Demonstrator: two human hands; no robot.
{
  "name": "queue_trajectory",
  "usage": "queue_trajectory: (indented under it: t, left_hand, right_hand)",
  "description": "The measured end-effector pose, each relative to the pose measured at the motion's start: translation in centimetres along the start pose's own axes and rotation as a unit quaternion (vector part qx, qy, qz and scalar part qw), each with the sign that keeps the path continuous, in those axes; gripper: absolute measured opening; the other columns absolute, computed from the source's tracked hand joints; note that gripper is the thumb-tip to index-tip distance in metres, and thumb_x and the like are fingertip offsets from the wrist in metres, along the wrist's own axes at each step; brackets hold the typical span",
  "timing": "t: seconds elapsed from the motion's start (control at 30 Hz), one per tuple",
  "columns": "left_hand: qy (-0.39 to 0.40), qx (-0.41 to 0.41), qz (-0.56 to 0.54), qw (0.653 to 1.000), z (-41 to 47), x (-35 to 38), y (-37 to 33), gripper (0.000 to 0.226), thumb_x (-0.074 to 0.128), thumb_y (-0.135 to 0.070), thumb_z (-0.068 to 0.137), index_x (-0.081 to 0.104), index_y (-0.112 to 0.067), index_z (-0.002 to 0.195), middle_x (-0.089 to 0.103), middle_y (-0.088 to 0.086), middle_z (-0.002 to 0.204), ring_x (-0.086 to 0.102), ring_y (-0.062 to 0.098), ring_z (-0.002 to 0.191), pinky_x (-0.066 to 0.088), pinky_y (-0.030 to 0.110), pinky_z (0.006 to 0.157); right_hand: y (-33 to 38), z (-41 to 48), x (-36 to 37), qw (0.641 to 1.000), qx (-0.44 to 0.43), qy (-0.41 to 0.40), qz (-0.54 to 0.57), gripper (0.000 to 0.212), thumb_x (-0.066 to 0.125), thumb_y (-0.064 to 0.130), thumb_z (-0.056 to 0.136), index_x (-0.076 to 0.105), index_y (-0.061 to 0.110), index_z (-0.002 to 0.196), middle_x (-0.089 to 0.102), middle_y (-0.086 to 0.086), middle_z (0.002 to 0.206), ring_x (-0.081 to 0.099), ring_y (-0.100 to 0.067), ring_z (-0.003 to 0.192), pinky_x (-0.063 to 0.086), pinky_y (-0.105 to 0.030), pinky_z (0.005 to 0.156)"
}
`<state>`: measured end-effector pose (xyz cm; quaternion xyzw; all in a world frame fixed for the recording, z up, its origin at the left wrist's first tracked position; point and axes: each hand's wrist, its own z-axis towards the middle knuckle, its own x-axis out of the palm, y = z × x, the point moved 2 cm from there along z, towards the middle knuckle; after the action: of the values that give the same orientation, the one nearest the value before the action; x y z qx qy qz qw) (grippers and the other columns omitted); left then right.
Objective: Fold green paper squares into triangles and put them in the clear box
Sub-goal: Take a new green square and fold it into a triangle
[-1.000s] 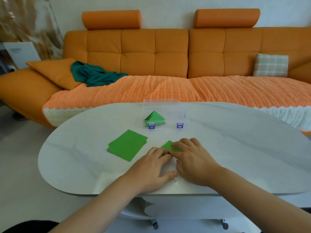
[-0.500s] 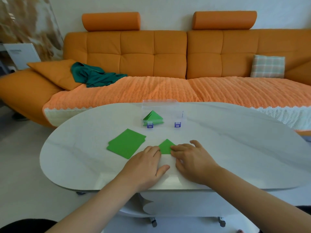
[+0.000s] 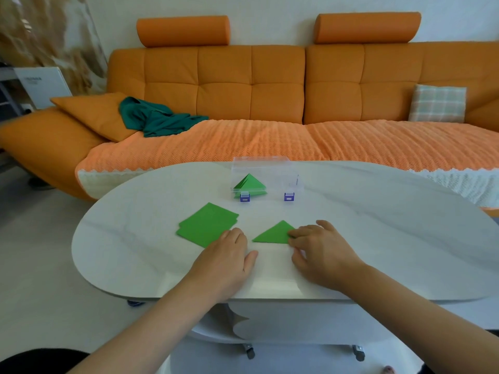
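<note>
Your right grip [image 3: 321, 249], fingers flat, presses the folded triangle [image 3: 274, 234] on the tabletop [image 3: 378, 225], likely sharpening its crease. Your left grip [image 3: 226, 255] rests open at the green squares [image 3: 206, 225], ready for the next.

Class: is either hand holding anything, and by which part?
The right hand touches the folded triangle at its right corner; pinch or press, cannot tell. The left hand holds nothing.

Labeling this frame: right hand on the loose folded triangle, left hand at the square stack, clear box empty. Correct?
The clear box is not empty: the head view shows folded green triangles inside it. Right hand on the loose folded triangle and left hand at the square stack are correct.
</note>
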<state>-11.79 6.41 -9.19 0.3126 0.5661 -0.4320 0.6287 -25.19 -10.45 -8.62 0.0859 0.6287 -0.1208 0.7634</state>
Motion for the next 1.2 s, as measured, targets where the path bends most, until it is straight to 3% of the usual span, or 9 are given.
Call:
queue_trajectory:
  t: [0.1, 0.2, 0.33, 0.47, 0.8, 1.07, 1.2]
  left_hand:
    - [-0.052, 0.028, -0.057, 0.997, 0.2, -0.5, 0.0, 0.073, 0.013, -0.056, 0.09, 0.048, -0.009, 0.134, 0.046, 0.003, 0.141, 0.041, 0.019, 0.132, 0.031, 0.027, 0.114]
    - [-0.025, 0.102, -0.078, 0.991, 0.6, -0.8, -1.2, 0.065, 0.028, -0.051, 0.099, 0.038, -0.01, 0.148, 0.034, 0.0, 0.156, 0.025, 0.012, 0.145, 0.015, 0.026, 0.122]
    - [0.023, 0.093, -0.106, 0.99, 0.9, 0.4, -1.9, 0.057, 0.038, -0.05, 0.101, 0.042, -0.017, 0.147, 0.034, -0.007, 0.155, 0.026, 0.006, 0.142, 0.022, 0.023, 0.118]
    - [0.012, 0.09, -0.089, 0.992, 1.1, 0.6, -1.8, 0.053, 0.039, -0.054, 0.098, 0.05, -0.02, 0.137, 0.04, -0.01, 0.146, 0.034, 0.008, 0.134, 0.03, 0.025, 0.111]
    - [0.03, 0.082, -0.06, 0.994, 1.5, 0.6, -2.2, 0.052, 0.037, -0.057, 0.097, 0.041, -0.031, 0.143, 0.037, -0.012, 0.14, 0.032, 0.01, 0.131, 0.037, 0.031, 0.105]
    - [0.018, 0.096, -0.088, 0.991, 2.0, 0.5, -2.0, 0.042, 0.044, -0.045, 0.098, 0.051, -0.028, 0.136, 0.041, -0.013, 0.135, 0.036, 0.008, 0.126, 0.033, 0.027, 0.107]
    - [0.006, 0.076, -0.145, 0.986, 3.3, 0.4, -1.4, 0.029, 0.048, -0.035, 0.1, 0.063, -0.029, 0.124, 0.045, -0.01, 0.139, 0.034, 0.01, 0.132, 0.025, 0.024, 0.111]
  right_hand:
    - [0.3, 0.1, 0.3, 1.0, -0.014, -0.009, 0.003, 0.038, 0.027, 0.033, 0.085, 0.063, 0.022, 0.075, 0.065, 0.007, 0.09, 0.061, -0.023, 0.102, 0.039, -0.038, 0.093]
    - [1.1, 0.6, 0.7, 1.0, -0.024, -0.005, 0.012, 0.042, 0.028, 0.036, 0.085, 0.067, 0.022, 0.087, 0.066, 0.006, 0.099, 0.059, -0.024, 0.112, 0.041, -0.04, 0.096]
    - [1.8, 1.0, 0.8, 0.998, -0.03, 0.017, 0.052, 0.056, 0.022, 0.04, 0.085, 0.069, 0.022, 0.112, 0.066, 0.001, 0.115, 0.053, -0.025, 0.12, 0.037, -0.04, 0.102]
    - [1.7, 0.7, 0.4, 0.997, -0.016, 0.034, 0.064, 0.052, 0.028, 0.037, 0.089, 0.064, 0.026, 0.125, 0.06, 0.0, 0.133, 0.044, -0.022, 0.133, 0.027, -0.04, 0.111]
    - [-0.3, -0.8, -0.9, 0.996, 0.055, 0.046, 0.049, 0.04, 0.037, 0.036, 0.099, 0.064, 0.033, 0.128, 0.049, 0.007, 0.148, 0.037, -0.014, 0.14, 0.016, -0.037, 0.118]
    - [-1.5, -1.7, -1.0, 0.998, 0.062, -0.001, 0.023, 0.034, 0.044, 0.036, 0.092, 0.076, 0.03, 0.102, 0.065, 0.008, 0.13, 0.055, -0.016, 0.122, 0.027, -0.037, 0.11]
    - [-1.8, -1.2, -0.6, 0.996, 0.072, -0.052, 0.009, 0.039, 0.034, 0.035, 0.085, 0.071, 0.025, 0.078, 0.069, 0.006, 0.083, 0.062, -0.021, 0.08, 0.04, -0.034, 0.091]
